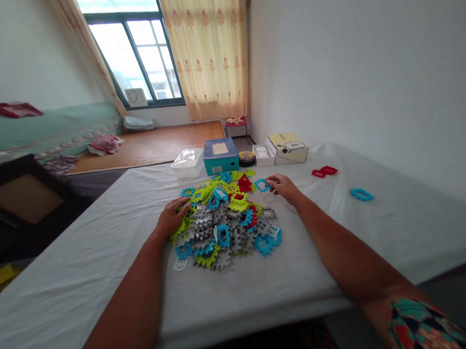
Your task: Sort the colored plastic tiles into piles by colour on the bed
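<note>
Grip at right [284,186] pinches blue piece [257,186]; left grip [171,219], loosely spread, touches pile [211,219].

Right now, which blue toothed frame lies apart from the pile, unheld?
The blue toothed frame lying alone, right of the red pieces; the other blue ones are in the pile or in your right hand's fingers.

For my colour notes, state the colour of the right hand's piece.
The piece in the right hand is blue, seen in the head view.
</note>
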`<move>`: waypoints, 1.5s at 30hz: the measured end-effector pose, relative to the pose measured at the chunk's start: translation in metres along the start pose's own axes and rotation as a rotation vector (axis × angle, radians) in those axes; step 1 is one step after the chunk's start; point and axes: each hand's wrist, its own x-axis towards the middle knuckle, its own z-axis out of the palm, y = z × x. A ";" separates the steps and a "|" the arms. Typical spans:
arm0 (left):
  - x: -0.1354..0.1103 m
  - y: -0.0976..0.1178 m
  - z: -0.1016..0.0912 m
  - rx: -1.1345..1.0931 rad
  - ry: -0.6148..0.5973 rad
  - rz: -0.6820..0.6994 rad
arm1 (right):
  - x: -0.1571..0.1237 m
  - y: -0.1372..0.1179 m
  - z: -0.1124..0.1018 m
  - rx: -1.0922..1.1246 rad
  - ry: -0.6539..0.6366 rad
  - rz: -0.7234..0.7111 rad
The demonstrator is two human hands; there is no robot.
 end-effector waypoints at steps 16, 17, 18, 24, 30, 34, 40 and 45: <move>0.004 -0.010 0.005 0.021 0.021 0.027 | -0.073 0.073 -0.265 -0.876 0.794 0.292; 0.004 -0.011 0.005 0.022 0.023 0.026 | -0.073 0.070 -0.263 -0.885 0.817 0.301; 0.003 -0.011 0.005 0.022 0.023 0.025 | -0.071 0.066 -0.259 -0.895 0.849 0.305; 0.002 -0.006 0.003 0.012 0.011 0.019 | -0.045 0.011 -0.176 -0.803 0.562 -0.065; -0.001 0.000 -0.001 0.008 0.002 0.008 | -0.046 -0.039 -0.018 -0.583 -0.363 -0.510; -0.002 0.001 -0.001 -0.007 0.002 0.002 | -0.055 -0.036 0.045 -0.535 -0.444 -0.799; -0.002 0.001 0.001 -0.025 0.034 0.020 | -0.052 -0.006 0.051 -0.459 -0.291 -0.739; -0.002 -0.001 0.002 0.016 0.028 0.025 | -0.049 0.000 0.031 -0.380 -0.254 -0.455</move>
